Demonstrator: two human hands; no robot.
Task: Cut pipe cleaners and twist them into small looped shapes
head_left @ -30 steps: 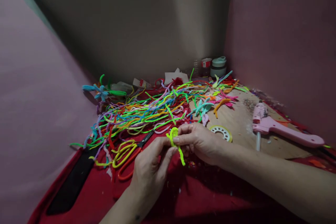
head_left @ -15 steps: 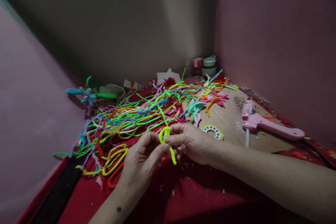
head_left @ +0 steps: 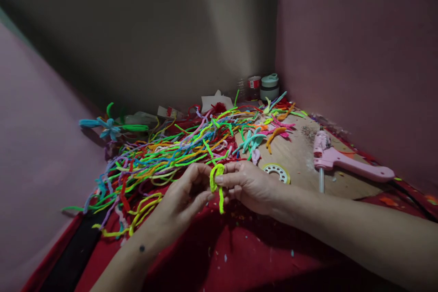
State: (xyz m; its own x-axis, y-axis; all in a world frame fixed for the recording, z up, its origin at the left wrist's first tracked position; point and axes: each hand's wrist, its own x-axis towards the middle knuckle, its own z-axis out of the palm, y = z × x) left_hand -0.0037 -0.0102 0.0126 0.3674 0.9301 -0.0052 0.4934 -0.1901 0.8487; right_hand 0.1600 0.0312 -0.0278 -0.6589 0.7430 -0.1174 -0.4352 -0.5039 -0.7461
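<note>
A yellow-green pipe cleaner (head_left: 216, 171) is bent into a narrow loop with a tail hanging down, held up over the red cloth. My right hand (head_left: 246, 185) pinches it from the right between thumb and forefinger. On the other side, my left hand (head_left: 186, 194) is curled round the loop, its fingertips at the left edge and its thumb slightly lower; their exact contact is partly hidden. A green strand (head_left: 208, 149) stretches up from behind the loop toward the pile, and I cannot tell whether it belongs to the held piece.
Behind my hands spreads a tangled pile of coloured pipe cleaners (head_left: 164, 150). Rightward, a tape roll (head_left: 276, 172) and a pink glue gun (head_left: 356, 166) lie on a brown board (head_left: 294, 150). A lidded cup (head_left: 269, 86) stands at the back. A blue pipe-cleaner flower (head_left: 109, 128) lies far left.
My left thumb has drawn back from the loop, and my left hand sits slightly further left. The loop has turned, its tail now hanging straighter. The whole view has shifted a little.
</note>
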